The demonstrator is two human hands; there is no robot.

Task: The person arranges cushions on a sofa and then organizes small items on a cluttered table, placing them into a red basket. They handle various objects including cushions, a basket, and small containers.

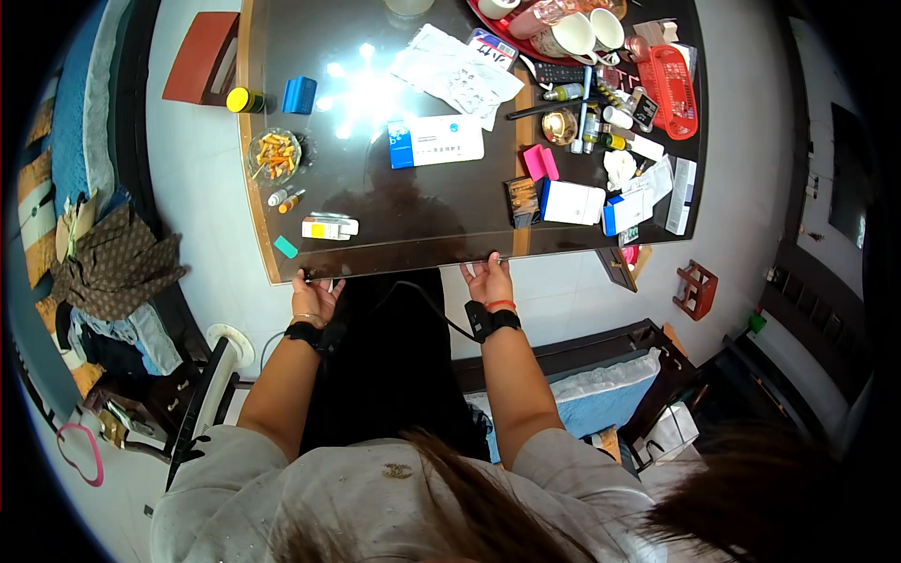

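Observation:
A dark glossy table (436,239) stands before me. My left hand (317,297) is palm up at its near edge, the thumb on the rim and the other fingers apart. My right hand (488,281) touches the same edge further right, fingers partly curled against and under it. Nearest my left hand on the tabletop are a teal block (286,246) and a small white and yellow carton (329,226). A blue and white box (436,141) lies mid-table beside crumpled papers (457,74). A black case of brown sticks (522,202) lies beyond my right hand.
A glass ashtray of cigarette butts (274,156) sits at the left. Bottles, a red plastic basket (669,91) and white mugs (571,35) crowd the right. An open drawer (619,269) juts out below. A red stool (696,290) and a cushioned bench (605,394) stand nearby.

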